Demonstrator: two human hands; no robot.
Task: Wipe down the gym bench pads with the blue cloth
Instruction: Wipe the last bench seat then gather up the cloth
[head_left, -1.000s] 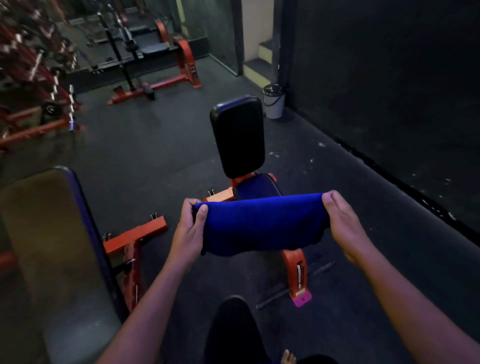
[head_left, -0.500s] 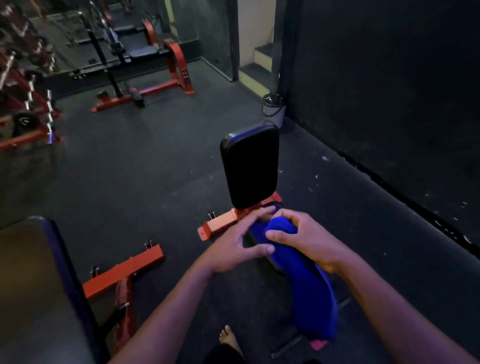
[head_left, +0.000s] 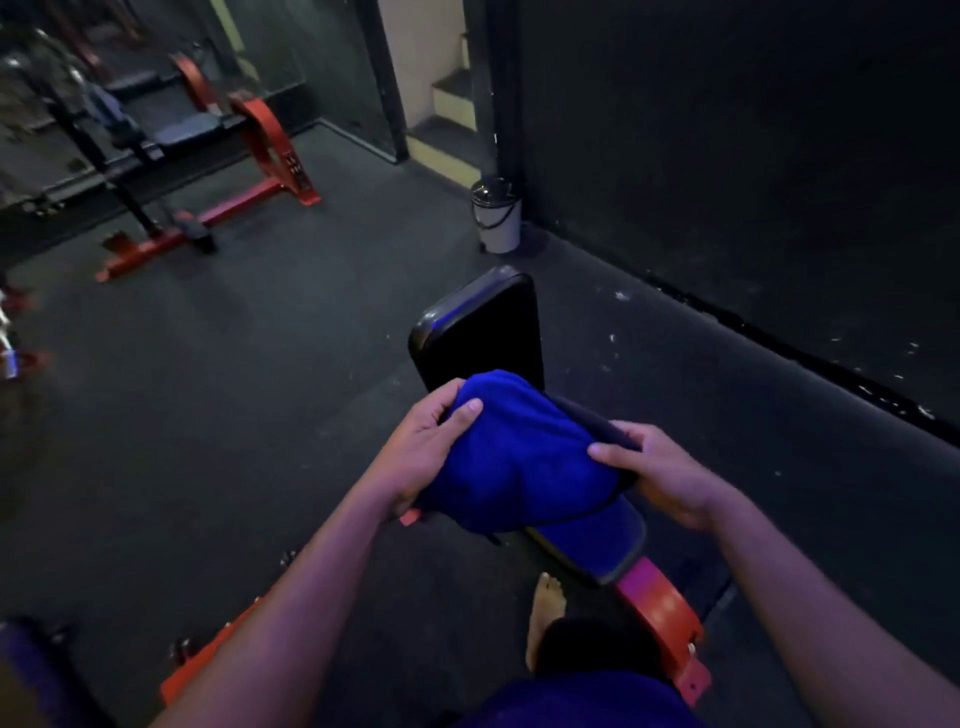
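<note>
1. Where half a second ago the blue cloth (head_left: 524, 457) hung long from my right hand (head_left: 670, 478) with the left only touching it, it's now gathered into a wad between both hands, over the seat pad (head_left: 597, 545) of the bench.
2. Left hand (head_left: 431, 452): fingers curled round the cloth's far-left end, thumb pressed on top. Right hand: pinching the cloth's right edge, thumb on top, fingers under.
3. Back pad (head_left: 483, 332) stands upright just behind the cloth, closer in view than before. I've stepped in.
4. Can't tell whether the cloth's underside touches the seat pad yet; part of the pad shows bare just right of and below the cloth.
5. My read: folding is done, wiping hasn't started. Next is pressing the wad down on the seat pad, then the back pad.
6. White bin (head_left: 496, 215) sits well beyond the back pad, by the wall.
</note>
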